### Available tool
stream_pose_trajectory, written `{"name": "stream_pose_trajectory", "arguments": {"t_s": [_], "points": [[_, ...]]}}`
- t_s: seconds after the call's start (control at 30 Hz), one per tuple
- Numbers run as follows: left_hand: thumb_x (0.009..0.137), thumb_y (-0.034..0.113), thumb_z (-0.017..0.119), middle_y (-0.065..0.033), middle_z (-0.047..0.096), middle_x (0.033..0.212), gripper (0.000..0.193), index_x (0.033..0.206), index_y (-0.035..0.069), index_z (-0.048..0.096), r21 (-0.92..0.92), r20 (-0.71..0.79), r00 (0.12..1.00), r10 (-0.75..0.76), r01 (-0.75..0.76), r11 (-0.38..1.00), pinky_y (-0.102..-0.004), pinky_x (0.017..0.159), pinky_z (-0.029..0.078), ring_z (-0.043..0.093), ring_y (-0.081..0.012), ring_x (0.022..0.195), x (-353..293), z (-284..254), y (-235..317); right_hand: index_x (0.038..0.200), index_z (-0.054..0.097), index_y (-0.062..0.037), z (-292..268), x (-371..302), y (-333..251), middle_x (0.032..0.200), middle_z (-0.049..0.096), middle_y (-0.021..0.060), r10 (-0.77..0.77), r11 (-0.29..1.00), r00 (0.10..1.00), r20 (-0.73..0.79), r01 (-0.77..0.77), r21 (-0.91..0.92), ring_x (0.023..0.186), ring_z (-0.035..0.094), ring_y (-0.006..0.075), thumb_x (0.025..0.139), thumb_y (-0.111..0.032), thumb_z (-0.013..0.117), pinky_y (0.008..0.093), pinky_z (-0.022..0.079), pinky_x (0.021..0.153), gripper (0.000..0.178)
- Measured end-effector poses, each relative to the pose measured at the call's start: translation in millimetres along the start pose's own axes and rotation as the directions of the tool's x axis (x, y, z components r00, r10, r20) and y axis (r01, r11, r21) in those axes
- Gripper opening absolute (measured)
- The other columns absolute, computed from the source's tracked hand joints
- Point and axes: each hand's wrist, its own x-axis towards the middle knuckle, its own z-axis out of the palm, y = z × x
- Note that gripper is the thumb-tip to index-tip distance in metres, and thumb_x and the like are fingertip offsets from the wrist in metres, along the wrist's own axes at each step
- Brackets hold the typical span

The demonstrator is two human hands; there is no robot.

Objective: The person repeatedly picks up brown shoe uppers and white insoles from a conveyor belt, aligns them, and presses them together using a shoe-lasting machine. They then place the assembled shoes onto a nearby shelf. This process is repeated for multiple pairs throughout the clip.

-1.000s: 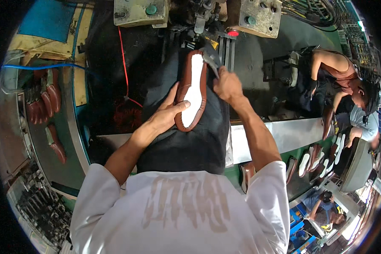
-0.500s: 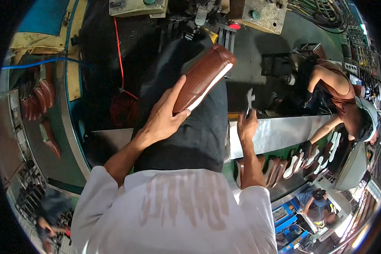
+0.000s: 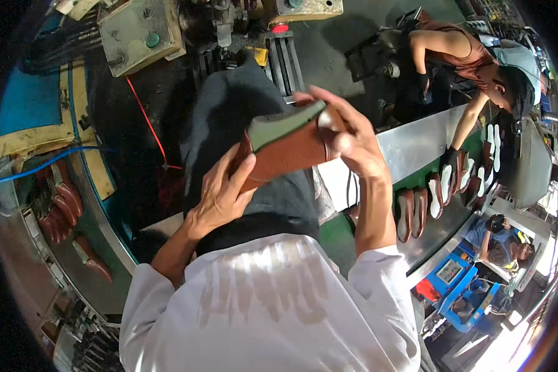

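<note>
A brown leather shoe upper [image 3: 291, 157] with a green last [image 3: 285, 127] inside it is held up over my lap. My left hand [image 3: 220, 191] is closed around its left end, thumb on the leather side. My right hand [image 3: 358, 139] grips the opposite end, its fingers bent over the edge and slightly blurred. A small bright spot shows by the right fingertips, too smeared to name.
Brown shoes [image 3: 409, 214] and white soles [image 3: 491, 149] line the green belt on the right, where a co-worker's gloved hand [image 3: 451, 162] reaches. More shoes [image 3: 68, 198] lie on the left belt. Control boxes [image 3: 139, 34] and a machine [image 3: 223, 28] stand ahead.
The shoe has been turned so that its green last shows and it lies more level. My right hand has come from the right to the shoe; the metal tool it held no longer shows.
</note>
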Motion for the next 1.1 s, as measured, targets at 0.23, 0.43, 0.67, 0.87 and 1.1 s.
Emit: {"name": "stream_pose_trajectory", "arguments": {"t_s": [0.23,0.43,0.67,0.87,1.1], "points": [[0.075,0.009,0.096,-0.0248,0.047,0.157,0.126,0.171,0.012,0.014,-0.348,0.034,0.941,-0.338,0.328,0.878,-0.0508,0.119,0.046,0.055,-0.0402,0.142,-14,-10,-19,0.132,0.067,-0.0013,124,11,-21,0.108,0.076,0.0152,0.087,0.887,0.995,-0.054,-0.102,-0.451,0.099,0.075,0.0235,0.085,-0.012,0.079,0.0361,0.059,0.089,0.050],[0.075,0.015,0.100,-0.0108,0.051,0.154,0.138,0.173,0.012,0.003,-0.659,-0.189,0.927,-0.323,0.124,0.742,-0.0444,0.129,0.032,0.054,-0.0207,0.138,-26,-47,-38,0.165,0.029,0.0080,150,0,7,0.170,0.032,0.0331,-0.484,0.708,0.792,0.372,0.605,-0.365,0.161,0.030,0.0430,0.089,-0.031,0.083,0.0541,0.024,0.130,0.101],[0.073,0.013,0.100,-0.0122,0.052,0.153,0.136,0.174,0.016,0.009,-0.926,-0.249,0.701,-0.668,0.030,0.377,-0.0459,0.125,0.037,0.055,-0.0269,0.140,-146,-106,-106,0.155,0.051,0.0051,105,-9,97,0.156,0.057,0.0224,-0.028,0.880,0.995,0.094,0.069,-0.471,0.149,0.052,0.0312,0.104,-0.011,0.068,0.0422,0.034,0.126,0.057],[0.072,0.006,0.093,-0.0161,0.042,0.165,0.126,0.172,0.010,0.017,-0.391,-0.564,0.368,-0.739,0.669,0.632,-0.0440,0.129,0.031,0.042,-0.0302,0.153,-185,-209,-15,0.132,0.069,0.0055,98,0,135,0.133,0.072,0.0184,0.083,0.803,0.983,0.164,0.031,-0.594,0.121,0.069,0.0287,0.106,-0.012,0.061,0.0388,0.052,0.109,0.032],[0.081,0.012,0.085,-0.0323,0.045,0.157,0.108,0.171,0.019,0.026,0.060,-0.867,0.066,-0.495,0.998,0.028,-0.0489,0.119,0.044,0.049,-0.0452,0.144,-386,-306,-53,0.121,0.072,0.0046,78,11,152,0.120,0.077,0.0155,0.169,0.803,0.967,0.191,-0.023,-0.595,0.115,0.071,0.0276,0.110,-0.021,0.059,0.0398,0.053,0.105,0.031]]}}
